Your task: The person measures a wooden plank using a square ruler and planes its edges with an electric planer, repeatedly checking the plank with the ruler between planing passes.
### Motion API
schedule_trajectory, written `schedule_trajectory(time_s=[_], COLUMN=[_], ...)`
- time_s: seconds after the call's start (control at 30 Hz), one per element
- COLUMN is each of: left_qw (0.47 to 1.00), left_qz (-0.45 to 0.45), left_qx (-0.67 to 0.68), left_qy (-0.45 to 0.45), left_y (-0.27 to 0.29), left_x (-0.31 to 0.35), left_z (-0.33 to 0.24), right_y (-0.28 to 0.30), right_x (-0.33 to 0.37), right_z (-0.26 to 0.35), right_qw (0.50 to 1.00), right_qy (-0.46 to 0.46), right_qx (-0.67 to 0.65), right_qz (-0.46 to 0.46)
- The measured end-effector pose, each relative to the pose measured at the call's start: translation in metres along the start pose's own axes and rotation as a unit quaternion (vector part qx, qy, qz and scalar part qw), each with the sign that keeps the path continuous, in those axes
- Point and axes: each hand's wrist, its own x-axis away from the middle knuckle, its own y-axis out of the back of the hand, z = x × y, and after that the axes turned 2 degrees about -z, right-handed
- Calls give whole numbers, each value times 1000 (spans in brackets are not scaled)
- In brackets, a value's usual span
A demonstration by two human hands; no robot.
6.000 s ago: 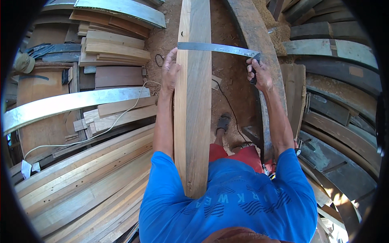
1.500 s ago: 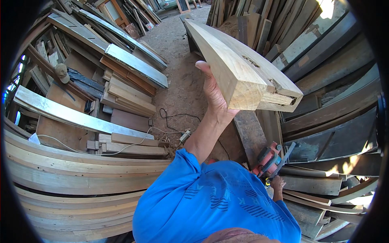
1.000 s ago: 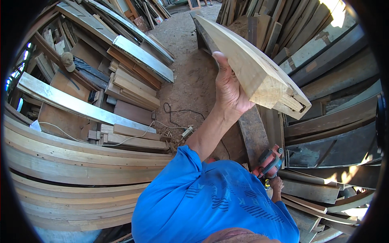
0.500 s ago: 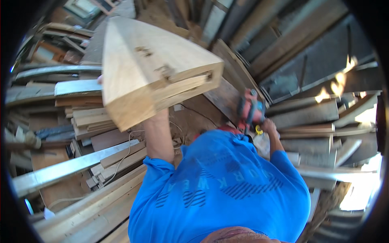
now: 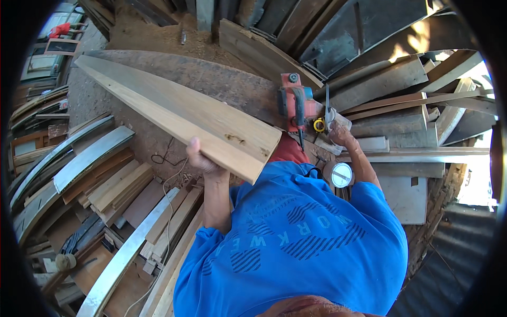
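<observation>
A woodworker in a blue shirt (image 5: 296, 243) stands amid stacked timber, the left hand (image 5: 203, 161) gripping the near end of a long pale plank (image 5: 174, 113), fingers wrapped under its lower edge and the thumb pressed against its side. The plank's long axis runs from that hand up and away to the person's left, its far tip reaching over the dirt floor (image 5: 137, 142) toward the upper left of the view, so nearly all of its length and weight lies beyond the grip. It crosses above a darker curved board (image 5: 222, 84) lying behind it; whether the two touch cannot be told. The right hand (image 5: 340, 134) is well apart from the plank, out to the person's right, closed around the grip of a red electric hand planer (image 5: 296, 105) that points up and away from the body. A round roll of tape (image 5: 339, 174) sits just below that forearm. Curved laminated ribs (image 5: 90, 158) and short offcuts (image 5: 121, 185) are piled to the left, and a thin cord (image 5: 166, 158) trails across the floor beneath the plank. Of the two hands only the left one bears the plank, at its very end.
</observation>
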Motion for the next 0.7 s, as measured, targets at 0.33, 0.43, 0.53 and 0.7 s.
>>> schedule_trajectory(time_s=[0.33, 0.43, 0.53, 0.7], left_qw=[960, 953, 941, 942], left_qz=[-224, -255, -289, -290], left_qx=[-68, -90, -93, -104], left_qy=[154, 139, 148, 132], left_y=[120, 163, 198, 231], left_x=[-52, -66, -71, -81], left_z=[150, 196, 223, 255], right_y=[-5, -1, 23, 13], right_x=[29, 26, 24, 8], right_z=[28, 45, 76, 28], right_qw=[990, 982, 971, 967], right_qy=[-141, -147, -73, -192], right_qx=[12, 15, -70, -22], right_qz=[-3, -116, -216, -166])
